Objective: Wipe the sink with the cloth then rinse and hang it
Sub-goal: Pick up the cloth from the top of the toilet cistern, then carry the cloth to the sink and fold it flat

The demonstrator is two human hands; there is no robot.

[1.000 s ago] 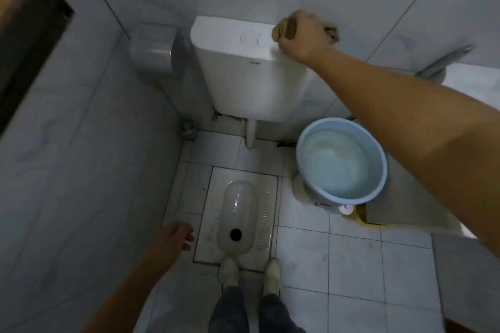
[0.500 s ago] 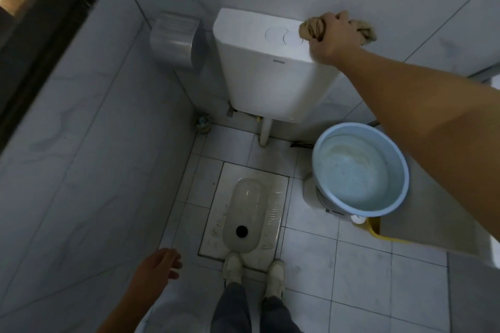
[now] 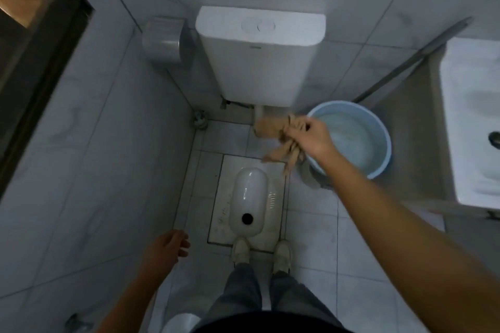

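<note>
**Cloth held in the air beside the basin, sink untouched at right**

The right hand (image 3: 315, 140) is closed around a bunched tan cloth (image 3: 281, 135). One end of the cloth spreads out to the left of the fist; the other end hangs below it in loose strips. The cloth is in the air, in front of the lower edge of the white cistern (image 3: 259, 54) and just left of the light blue basin (image 3: 378, 127) that sits on the floor. The hand overlaps the basin's near rim in this view; whether it touches the rim cannot be told.

The left hand (image 3: 169, 247) hangs low beside the left wall, fingers loosely spread and holding nothing.

The white sink (image 3: 468, 121) is at the right edge of the view, well apart from the cloth, with its dark drain visible at the frame edge.

A squat toilet pan (image 3: 249, 197) is set in the tiled floor, directly ahead of the person's two shoes (image 3: 261, 250). A grey paper dispenser (image 3: 162, 42) is mounted on the wall left of the cistern.
</note>
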